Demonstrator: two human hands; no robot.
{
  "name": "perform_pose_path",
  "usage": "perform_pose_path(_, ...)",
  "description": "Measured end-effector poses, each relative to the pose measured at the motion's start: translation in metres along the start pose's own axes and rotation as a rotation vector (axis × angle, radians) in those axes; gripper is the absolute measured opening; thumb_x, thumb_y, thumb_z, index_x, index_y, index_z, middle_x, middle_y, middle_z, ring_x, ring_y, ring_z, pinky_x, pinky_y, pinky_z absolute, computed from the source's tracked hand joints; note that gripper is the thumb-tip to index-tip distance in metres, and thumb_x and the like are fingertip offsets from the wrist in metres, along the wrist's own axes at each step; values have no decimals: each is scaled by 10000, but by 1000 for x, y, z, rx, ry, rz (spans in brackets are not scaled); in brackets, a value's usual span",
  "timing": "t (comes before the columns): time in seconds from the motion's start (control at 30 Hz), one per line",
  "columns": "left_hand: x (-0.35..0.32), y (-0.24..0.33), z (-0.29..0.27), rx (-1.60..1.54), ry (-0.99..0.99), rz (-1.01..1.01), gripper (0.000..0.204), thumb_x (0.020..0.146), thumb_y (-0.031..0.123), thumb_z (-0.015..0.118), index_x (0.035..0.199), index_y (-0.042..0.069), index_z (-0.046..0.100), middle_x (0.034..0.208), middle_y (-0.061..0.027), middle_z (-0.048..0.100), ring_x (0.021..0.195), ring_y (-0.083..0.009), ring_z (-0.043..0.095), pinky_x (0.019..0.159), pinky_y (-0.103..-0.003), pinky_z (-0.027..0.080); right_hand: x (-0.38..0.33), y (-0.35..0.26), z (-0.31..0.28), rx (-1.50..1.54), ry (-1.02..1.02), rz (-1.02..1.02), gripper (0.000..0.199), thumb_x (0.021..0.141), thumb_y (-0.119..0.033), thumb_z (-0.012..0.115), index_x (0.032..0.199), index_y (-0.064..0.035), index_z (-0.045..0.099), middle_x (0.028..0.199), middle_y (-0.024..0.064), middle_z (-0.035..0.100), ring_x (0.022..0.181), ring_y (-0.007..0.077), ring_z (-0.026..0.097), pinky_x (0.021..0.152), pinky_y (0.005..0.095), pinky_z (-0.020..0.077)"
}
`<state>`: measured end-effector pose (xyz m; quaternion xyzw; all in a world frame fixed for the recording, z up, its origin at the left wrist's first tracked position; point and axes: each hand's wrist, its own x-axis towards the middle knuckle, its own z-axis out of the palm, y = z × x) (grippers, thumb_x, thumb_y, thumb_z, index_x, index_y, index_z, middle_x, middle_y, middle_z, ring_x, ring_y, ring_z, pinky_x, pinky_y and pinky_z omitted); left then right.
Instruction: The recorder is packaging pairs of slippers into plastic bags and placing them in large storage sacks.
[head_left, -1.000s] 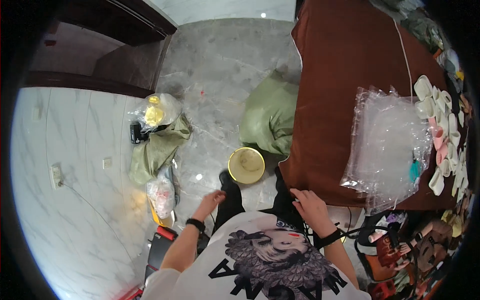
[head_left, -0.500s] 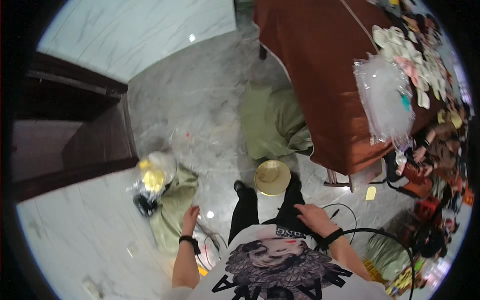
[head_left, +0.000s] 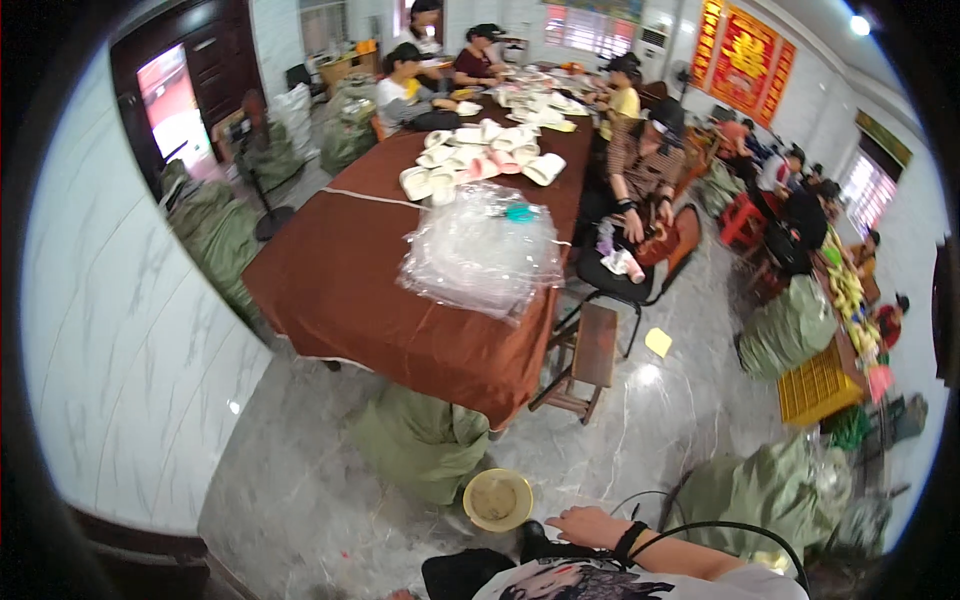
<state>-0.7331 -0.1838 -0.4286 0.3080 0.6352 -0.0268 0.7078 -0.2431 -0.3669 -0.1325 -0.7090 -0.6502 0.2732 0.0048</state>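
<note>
My right hand point(head_left: 588, 527) hangs low in front of my right side, a black band around its wrist. Its fingers are stretched out and hold nothing. Nearest to it on the floor stands a round yellow basin point(head_left: 498, 500) with a pale, stained inside. Of my left hand point(head_left: 403, 594) only a small bit shows at the lower edge; its fingers are hidden. A thin black cable loops past my right forearm.
Ahead stands a long table under a brown cloth point(head_left: 330, 270), bearing clear plastic bags point(head_left: 480, 250) and several white and pink slippers point(head_left: 480, 155). A wooden stool point(head_left: 597, 345), green sacks point(head_left: 425, 440) and a yellow crate point(head_left: 815, 385) stand around. Several people sit working.
My view has swung up and to the right, bringing the whole table and the people into sight. My left arm has mostly left the picture; my right hand remains empty.
</note>
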Motion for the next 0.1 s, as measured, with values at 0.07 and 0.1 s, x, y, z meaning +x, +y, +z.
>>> perform_pose_path(0.07, 38, 66, 15, 234, 13, 405, 523, 906, 477, 617, 1316, 158, 559, 1270, -129, 591, 1039, -331, 626, 745, -687, 473, -26, -1, 13, 30, -46, 168, 393, 902, -292, 609, 1266, -156, 553, 922, 135, 666, 875, 344, 666, 712, 478, 544)
perform_pose_path(0.1, 53, 99, 15, 277, -17, 423, 523, 906, 477, 617, 1316, 158, 559, 1270, -129, 591, 1039, -331, 626, 745, -687, 473, -29, -5, 24, 58, -111, 242, 400, 898, -296, 612, 1268, -153, 556, 922, 144, 670, 890, 348, 669, 722, 480, 546)
